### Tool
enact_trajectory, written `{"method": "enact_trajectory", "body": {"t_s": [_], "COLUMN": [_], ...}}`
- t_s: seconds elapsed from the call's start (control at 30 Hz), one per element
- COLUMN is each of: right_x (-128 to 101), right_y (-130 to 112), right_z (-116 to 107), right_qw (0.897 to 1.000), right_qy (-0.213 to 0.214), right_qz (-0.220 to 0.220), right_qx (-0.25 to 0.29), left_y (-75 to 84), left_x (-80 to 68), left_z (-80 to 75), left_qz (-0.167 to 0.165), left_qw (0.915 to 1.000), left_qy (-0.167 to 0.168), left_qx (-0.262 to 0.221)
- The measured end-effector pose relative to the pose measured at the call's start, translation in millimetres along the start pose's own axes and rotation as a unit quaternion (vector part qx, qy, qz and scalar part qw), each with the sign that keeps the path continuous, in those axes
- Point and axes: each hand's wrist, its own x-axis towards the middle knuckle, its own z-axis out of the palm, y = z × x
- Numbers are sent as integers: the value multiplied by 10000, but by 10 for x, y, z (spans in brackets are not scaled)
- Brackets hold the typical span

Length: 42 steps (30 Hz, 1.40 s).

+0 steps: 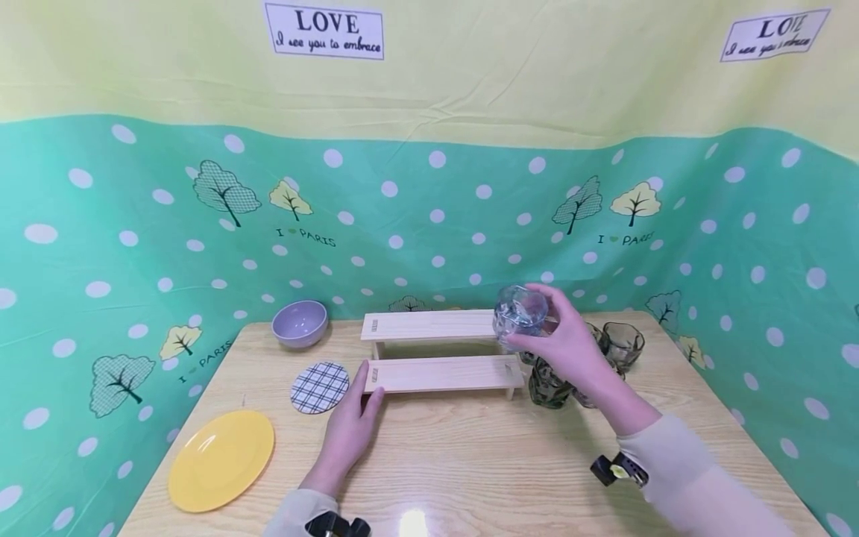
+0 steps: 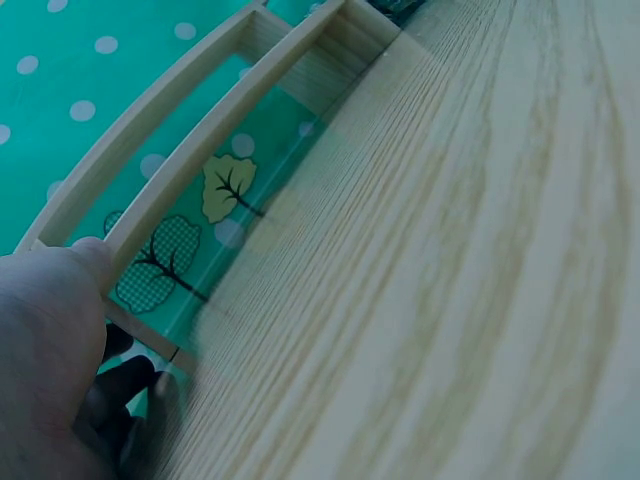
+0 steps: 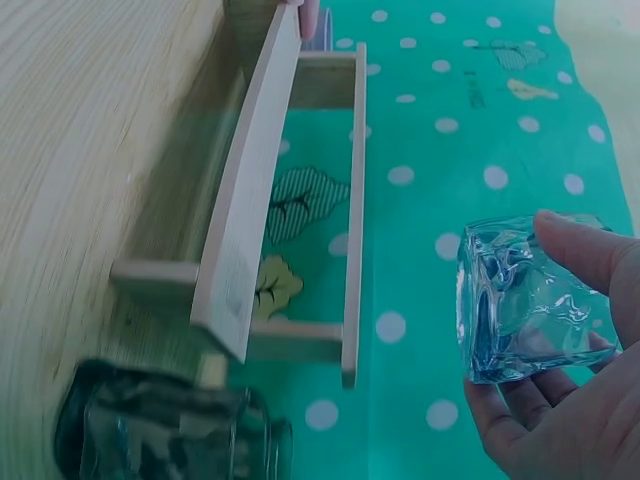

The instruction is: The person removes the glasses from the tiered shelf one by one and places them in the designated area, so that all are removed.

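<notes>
A pale two-tier wooden shelf (image 1: 436,374) stands toward the back of the table. At its left end my left hand (image 1: 351,418) grips the lower tier; in the left wrist view the thumb (image 2: 92,258) lies against the plank's edge. My right hand (image 1: 570,339) holds a clear, bluish glass cup (image 1: 520,309) between thumb and fingers, raised by the upper tier's right end. The right wrist view shows the same cup (image 3: 530,300) with wavy, faceted walls. Several dark smoky glass cups (image 1: 550,384) stand right of the shelf, partly hidden by my right hand.
A purple bowl (image 1: 300,324) sits at the back left of the table. In front of it lies a round checked coaster (image 1: 320,388), close to my left hand. A yellow plate (image 1: 223,461) is at the left edge. Patterned green cloth (image 1: 436,216) hangs behind and beside the table.
</notes>
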Motion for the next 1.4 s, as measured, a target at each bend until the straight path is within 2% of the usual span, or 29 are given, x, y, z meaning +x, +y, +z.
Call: {"method": "enact_trajectory", "body": {"t_s": [0.5, 0.87, 1.17, 1.4], "right_x": [-252, -421, -544, -612], "right_y": [180, 442, 643, 801], "right_z": [-508, -842, -1091, -1238], "right_qw": [9980, 9915, 9903, 9849], "right_qy": [490, 929, 1048, 1212], "right_qz": [246, 563, 749, 881], "right_qx": [-330, -718, -519, -867], "left_y": [-29, -18, -23, -18], "left_x": [4, -2, 5, 8], "left_z": [13, 16, 13, 9], "left_qz": [11, -17, -15, 6], "left_qw": [10000, 10000, 10000, 10000], "left_qy": [2, 10, -18, -18], "left_qx": [-3, 30, 33, 43]}}
